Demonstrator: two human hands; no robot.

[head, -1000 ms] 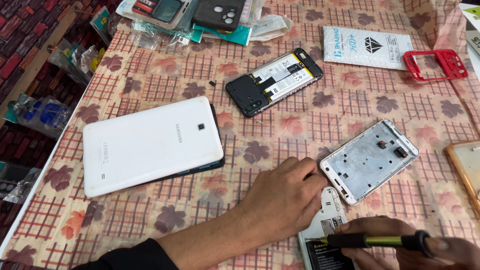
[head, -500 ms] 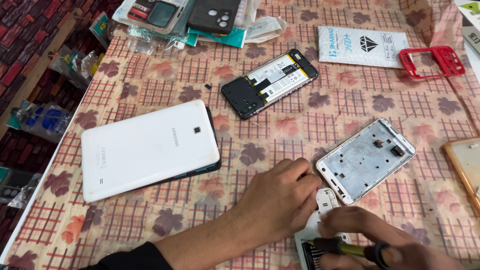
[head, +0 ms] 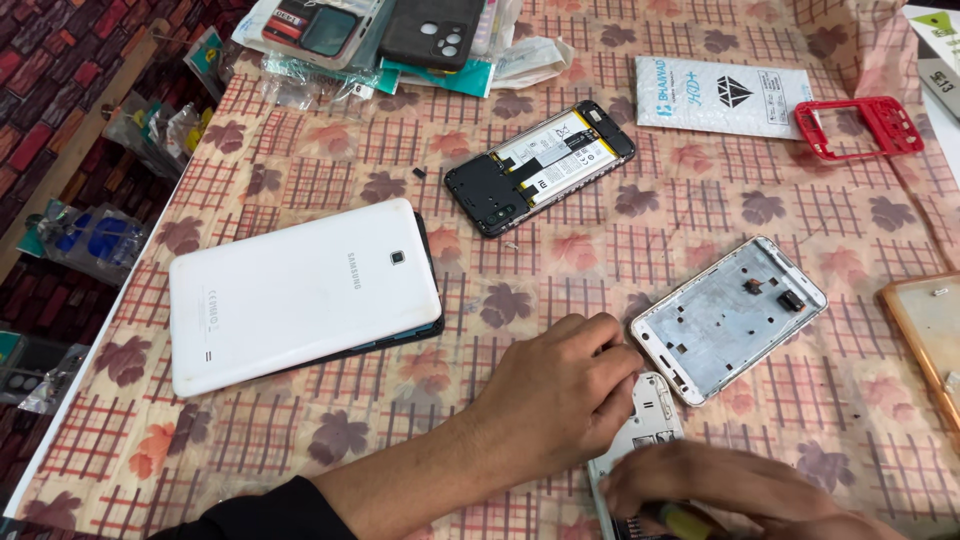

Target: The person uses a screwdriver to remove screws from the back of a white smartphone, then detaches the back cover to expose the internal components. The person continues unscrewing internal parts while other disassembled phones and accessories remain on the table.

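At the far left of the cloth-covered table (head: 300, 150), loose plastic packets (head: 160, 130) hang off the edge; next in, a white tablet (head: 300, 295) lies back-up, its rear cover sitting slightly askew on the dark body, apparently not snapped shut. Above it, a pile of phone cases (head: 400, 30). Centre top: an opened black phone (head: 540, 165) with back off and battery and board exposed, a tiny dark part (head: 419, 173) loose beside it. Bottom centre, left hand (head: 560, 395) rests curled on the table, fingers bent narrow, pinning the top edge of a small white phone (head: 645, 430) that lies between both hands. Right hand (head: 730, 490) is closed around a yellow-handled tool, likely a screwdriver (head: 685, 522), working at the phone's lower end; tip is hidden, so contact point unclear. Just right of the left hand, touching nothing, a white phone mid-frame (head: 730, 315) lies stripped and face-up. Farther right: white screen-protector packet (head: 735, 95), red phone frame (head: 865, 125), an orange-edged panel (head: 925, 330) at the border. Progress judgement: several units already opened; the small phone looks mid-disassembly, with screws or cover left.
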